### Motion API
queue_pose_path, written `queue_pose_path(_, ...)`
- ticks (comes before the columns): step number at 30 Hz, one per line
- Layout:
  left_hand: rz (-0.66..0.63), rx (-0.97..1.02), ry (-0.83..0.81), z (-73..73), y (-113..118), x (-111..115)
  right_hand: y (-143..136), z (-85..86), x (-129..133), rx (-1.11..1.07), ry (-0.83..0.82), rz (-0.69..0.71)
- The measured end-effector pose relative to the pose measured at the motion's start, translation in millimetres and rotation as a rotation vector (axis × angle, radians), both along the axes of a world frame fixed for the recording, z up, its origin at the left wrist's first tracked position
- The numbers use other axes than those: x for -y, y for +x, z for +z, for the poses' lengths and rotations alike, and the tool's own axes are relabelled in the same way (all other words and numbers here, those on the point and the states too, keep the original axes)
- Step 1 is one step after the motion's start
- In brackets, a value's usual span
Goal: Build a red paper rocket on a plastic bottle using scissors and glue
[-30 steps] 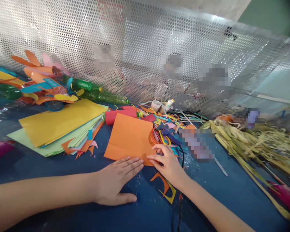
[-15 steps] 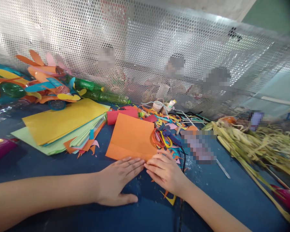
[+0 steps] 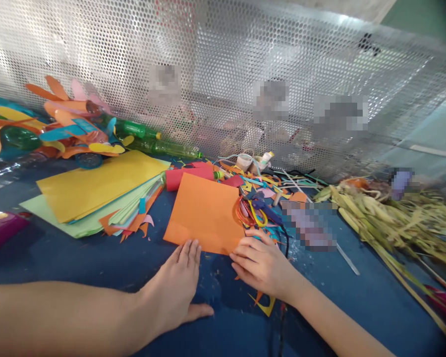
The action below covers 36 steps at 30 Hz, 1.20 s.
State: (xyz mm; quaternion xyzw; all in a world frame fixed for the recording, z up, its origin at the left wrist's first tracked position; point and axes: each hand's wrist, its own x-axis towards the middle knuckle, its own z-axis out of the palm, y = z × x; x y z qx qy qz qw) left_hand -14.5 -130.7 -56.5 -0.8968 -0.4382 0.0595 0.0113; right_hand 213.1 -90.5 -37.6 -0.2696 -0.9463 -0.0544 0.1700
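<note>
Orange sheet [image 3: 206, 213] laid on the table [image 3: 134, 263], just beyond both hands.
No clear long axis is shown; its near edge is met left of middle by the left hand [image 3: 173, 287], flat and open. The near right corner is covered by the right hand's [image 3: 265, 267] bent fingers; whether paper is pinched cannot be told.

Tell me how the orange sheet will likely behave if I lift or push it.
The orange sheet looks thin, so it's probably light and floppy when lifted by one edge. Pushed forward, it may buckle, since its far edge overlaps the red-wrapped bottle in this view. Its right edge could snag the coloured loops there.
</note>
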Motion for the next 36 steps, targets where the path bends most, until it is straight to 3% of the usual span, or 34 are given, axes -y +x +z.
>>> queue_pose_path(5,0.164,-0.148,0.044,4.8,7.1,3.9,4.1,2.1,-1.1,0.013,-0.006,-0.001)
queue_pose_path(9,0.272,-0.141,0.044,4.9,10.1,1.0,8.6,3.3,-2.2,0.018,-0.016,-0.042)
queue_pose_path(22,0.339,-0.107,0.192,-2.8,-1.5,-5.6,20.0,8.7,-3.3,0.083,-0.031,-0.076)
queue_pose_path(25,0.330,-0.070,0.241,1.4,-2.8,-7.0,20.2,6.9,-5.1,0.059,-0.038,-0.069)
queue_pose_path(28,0.283,-0.097,0.260,11.4,-1.6,-8.8,18.3,3.1,-7.5,-0.010,-0.052,-0.090)
queue_pose_path(30,0.151,-0.068,0.251,15.9,0.4,-9.8,14.5,1.1,-7.5,-0.066,-0.080,-0.104)
queue_pose_path(33,-0.098,0.064,0.158,14.2,2.7,-10.8,5.7,0.2,-3.7,-0.064,-0.152,-0.064)
queue_pose_path(36,-0.165,0.116,0.090,7.7,3.7,-11.2,-2.6,0.3,1.7,0.023,-0.210,-0.039)
